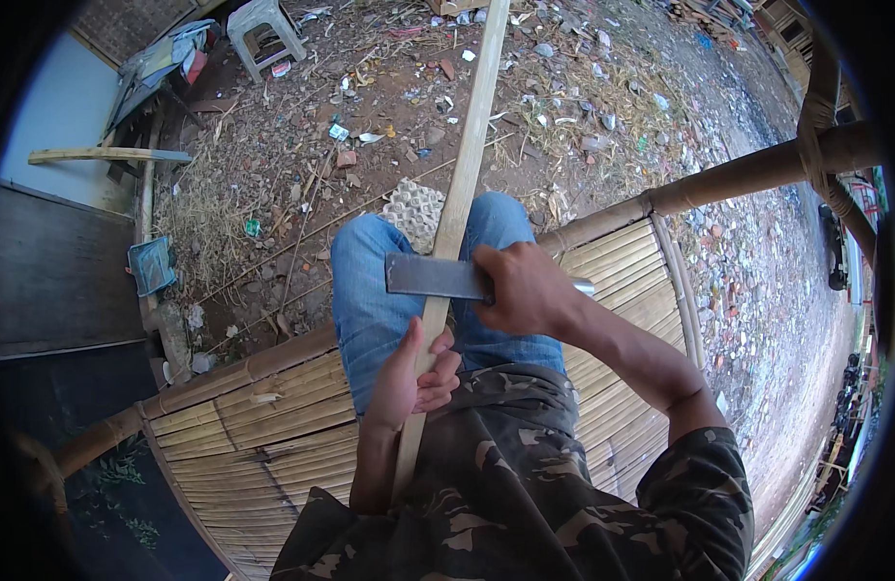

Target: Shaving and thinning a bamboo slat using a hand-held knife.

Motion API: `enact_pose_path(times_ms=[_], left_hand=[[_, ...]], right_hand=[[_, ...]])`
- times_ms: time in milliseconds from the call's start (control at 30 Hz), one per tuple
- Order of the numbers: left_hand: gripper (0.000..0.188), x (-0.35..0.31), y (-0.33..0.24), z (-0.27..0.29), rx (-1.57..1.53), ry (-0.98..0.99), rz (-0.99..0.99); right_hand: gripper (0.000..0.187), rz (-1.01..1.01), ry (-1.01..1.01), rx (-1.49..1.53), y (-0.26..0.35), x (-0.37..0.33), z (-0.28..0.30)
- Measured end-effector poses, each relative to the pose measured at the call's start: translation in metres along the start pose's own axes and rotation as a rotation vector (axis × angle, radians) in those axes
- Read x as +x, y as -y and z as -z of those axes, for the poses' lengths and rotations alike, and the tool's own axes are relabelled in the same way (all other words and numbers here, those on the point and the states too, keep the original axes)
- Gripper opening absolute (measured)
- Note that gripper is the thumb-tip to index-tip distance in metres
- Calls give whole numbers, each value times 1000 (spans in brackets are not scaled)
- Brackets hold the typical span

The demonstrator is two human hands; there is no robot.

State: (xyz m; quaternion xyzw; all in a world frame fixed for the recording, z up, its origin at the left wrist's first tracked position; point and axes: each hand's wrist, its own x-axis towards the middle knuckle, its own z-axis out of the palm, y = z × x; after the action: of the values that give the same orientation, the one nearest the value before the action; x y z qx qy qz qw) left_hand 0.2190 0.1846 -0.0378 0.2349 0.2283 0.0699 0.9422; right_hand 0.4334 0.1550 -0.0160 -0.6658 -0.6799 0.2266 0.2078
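A long, pale bamboo strip (470,145) runs from my lap up past my knees and out over the ground. My left hand (413,380) is wrapped round its lower part, with the thumb lying along the strip. Just above that, a square-ended, broad-bladed knife (433,276) lies crosswise over the strip. My right hand (527,289) grips this knife close to the blade, and a shiny end of the handle sticks out behind the fist. The blade covers the strip where they meet, so I cannot tell how deep its edge sits.
I sit on a bamboo-slat bench (263,426) with a round bamboo rail (767,172) at the right. Beyond my knees are an egg tray (414,209) and littered ground. Further left are a white stool (263,37), a blue basket (152,265) and a wooden plank (108,155).
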Motion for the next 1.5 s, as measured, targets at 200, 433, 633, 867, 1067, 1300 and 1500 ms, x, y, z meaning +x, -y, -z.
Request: enact_pose_path(times_ms=[200, 433, 633, 867, 1067, 1300, 1500], left_hand=[[50, 2, 3, -2, -10, 30, 17], [51, 2, 5, -2, -17, 20, 6], [49, 5, 6, 2, -60, 51, 0], [45, 8, 4, 33, -260, 95, -59], [50, 4, -3, 22, -5, -45, -162], [52, 3, -9, -4, 234, -110, -100], [52, 1, -4, -17, 251, -76, -137]], right_hand=[[22, -18, 38, 27, -1, -8, -1], [28, -155, 100, -43, -7, -3, 8], [19, -43, 23, 10, -3, -6, 1], [20, -494, -64, 1021, -36, -6, 17], [35, -437, -423, 950, -26, -28, -4], [32, -321, -296, 1026, -14, -33, -2], [35, -263, -361, 834, -5, -15, 14]])
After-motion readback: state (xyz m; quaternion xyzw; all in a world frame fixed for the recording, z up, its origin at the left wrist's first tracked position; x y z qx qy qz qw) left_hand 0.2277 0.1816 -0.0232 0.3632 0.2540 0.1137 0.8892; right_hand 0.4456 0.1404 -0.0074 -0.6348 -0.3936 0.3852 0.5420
